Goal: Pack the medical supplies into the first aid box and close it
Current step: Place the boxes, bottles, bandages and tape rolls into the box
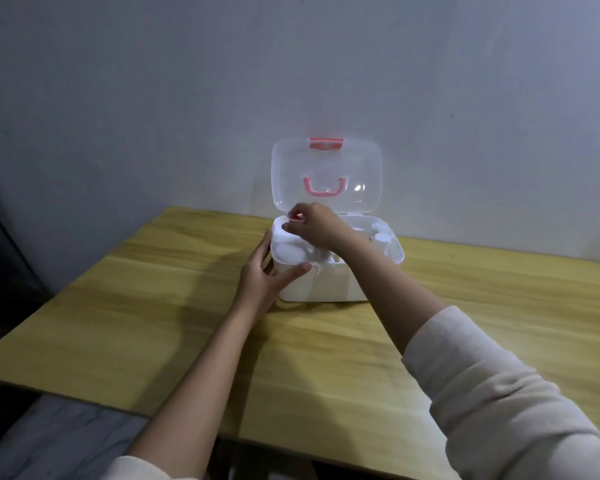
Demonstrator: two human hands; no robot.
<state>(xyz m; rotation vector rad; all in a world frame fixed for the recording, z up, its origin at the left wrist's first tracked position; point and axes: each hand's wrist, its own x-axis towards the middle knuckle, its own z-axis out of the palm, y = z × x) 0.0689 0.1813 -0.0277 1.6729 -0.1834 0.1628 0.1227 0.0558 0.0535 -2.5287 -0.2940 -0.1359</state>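
Standing near the far edge of the wooden bench [153, 306], just in front of the wall [118, 98], the white first aid box [329, 284] is seen with its clear lid [326, 168] raised upright. A pink handle [324, 188] and a pink latch [326, 143] are carried on the lid. White round containers [293, 252] are packed inside the box, and further ones [381, 237] are visible at its right end; their exact kind cannot be told, as the area is overexposed.

The left hand [264, 278] is spread against the near left corner of the box, with the thumb laid along the front wall and the fingers along the left side; nothing is clasped within it. The right hand [317, 225] is reached across the box opening to the rear left corner, where the fingertips are pinched together at the rim. A small white item appears to be pinched there, but what it is cannot be told. A cream sleeve [499, 393] is pushed up on the right forearm.
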